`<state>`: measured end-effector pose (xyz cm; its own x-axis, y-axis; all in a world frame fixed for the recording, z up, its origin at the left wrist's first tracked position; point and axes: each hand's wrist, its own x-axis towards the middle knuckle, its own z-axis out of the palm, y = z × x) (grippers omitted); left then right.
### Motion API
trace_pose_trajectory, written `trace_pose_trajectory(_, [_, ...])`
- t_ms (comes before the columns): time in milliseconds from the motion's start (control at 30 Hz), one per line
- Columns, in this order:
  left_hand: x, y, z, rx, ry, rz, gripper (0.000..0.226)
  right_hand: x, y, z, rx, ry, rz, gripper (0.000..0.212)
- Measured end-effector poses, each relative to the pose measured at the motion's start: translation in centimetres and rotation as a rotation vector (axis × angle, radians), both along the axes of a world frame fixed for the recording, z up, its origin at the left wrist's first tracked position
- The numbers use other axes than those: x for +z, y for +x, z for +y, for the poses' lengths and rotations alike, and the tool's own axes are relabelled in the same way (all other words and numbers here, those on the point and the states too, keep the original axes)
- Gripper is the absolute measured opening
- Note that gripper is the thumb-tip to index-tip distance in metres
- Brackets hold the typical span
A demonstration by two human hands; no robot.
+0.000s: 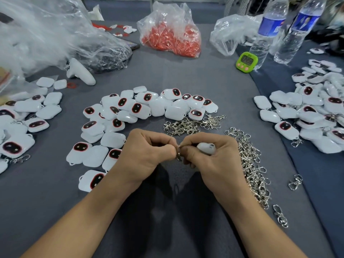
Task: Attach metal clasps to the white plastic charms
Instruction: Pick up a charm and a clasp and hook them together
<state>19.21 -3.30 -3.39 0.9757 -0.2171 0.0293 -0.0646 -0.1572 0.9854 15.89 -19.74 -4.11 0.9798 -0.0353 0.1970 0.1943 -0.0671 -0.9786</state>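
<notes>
At centre, left hand [149,148] pinches a small silver metal clasp [179,153]; right hand [214,161] curls round a rounded white plastic charm [207,147]. A slip could lose the clasp in the clasp pile [250,164] at three o'clock.

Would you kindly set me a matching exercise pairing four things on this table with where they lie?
Things: 1 green timer; 2 bag of red pieces; 3 long clasp pile; 4 white controller.
Places: A just right of the right hand; B far centre; C beside a water bottle; D left, beside the clear bags.
Pairs: 1-C, 2-B, 3-A, 4-D.
</notes>
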Motion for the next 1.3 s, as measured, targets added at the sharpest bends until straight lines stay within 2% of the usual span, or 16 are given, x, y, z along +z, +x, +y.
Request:
trace_pose_trajectory(67, [-0.1,-0.2,0.2,0.117,0.123,-0.099,0.011,0.0,-0.1,0.3,-0.057,-0.005,0.079,0.021])
trace_pose_trajectory(133, [0.0,-0.3,0.7,0.244,0.365,-0.246,0.01,-0.1,-0.2,0.4,-0.091,-0.057,0.144,0.024])
trace_pose_trajectory(233, [0.0,-0.3,1.0,0.259,0.519,-0.304,0.006,-0.2,-0.2,0.1,-0.065,-0.191,0.183,0.021])
trace_pose_trajectory(267, [-0.1,-0.2,0.9,0.238,0.539,-0.307,0.002,-0.3,-0.1,0.1,-0.069,-0.228,0.186,0.019])
trace_pose_trajectory(500, [-0.8,0.6,1.6,0.262,0.588,-0.243,0.018,-0.3,-0.2,0.1,-0.222,-0.34,0.132,0.02])
trace_pose_trajectory(567, [-0.9,0.6,1.4,0.183,0.636,-0.303,0.023,-0.2,-0.1,0.0,-0.245,-0.371,0.12,0.021])
trace_pose_trajectory(633, [-1.0,0.4,0.7,0.089,0.764,-0.382,0.027,-0.2,-0.2,0.1,-0.24,-0.388,0.113,0.023])
trace_pose_trajectory(700, [-1.1,0.6,0.2,0.048,0.82,-0.401,0.024,-0.3,-0.2,0.2,-0.233,-0.414,0.092,0.025])
trace_pose_trajectory(800, [-1.3,1.0,-0.1,0.058,0.839,-0.423,0.012,-0.3,-0.2,0.3,-0.227,-0.439,0.091,0.024])
trace_pose_trajectory(933, [-1.1,1.2,0.0,0.095,0.767,-0.388,0.007,-0.4,-0.2,0.3,-0.238,-0.422,0.087,0.024])
trace_pose_trajectory(1033, [-1.0,1.0,0.4,0.039,0.74,-0.343,0.008,-0.4,-0.2,0.3,-0.243,-0.423,0.075,0.023])
trace_pose_trajectory(1133, [-0.9,0.6,0.4,0.046,0.723,-0.349,0.021,-0.5,-0.2,0.3,-0.243,-0.424,0.073,0.023])
trace_pose_trajectory(1233, [-1.1,0.3,0.1,0.101,0.872,-0.399,0.051,-0.5,-0.2,0.3,-0.239,-0.427,0.07,0.024])
trace_pose_trajectory(1300, [-1.4,0.4,0.0,0.071,0.898,-0.396,0.047,-0.4,-0.2,0.4,-0.241,-0.427,0.062,0.025])
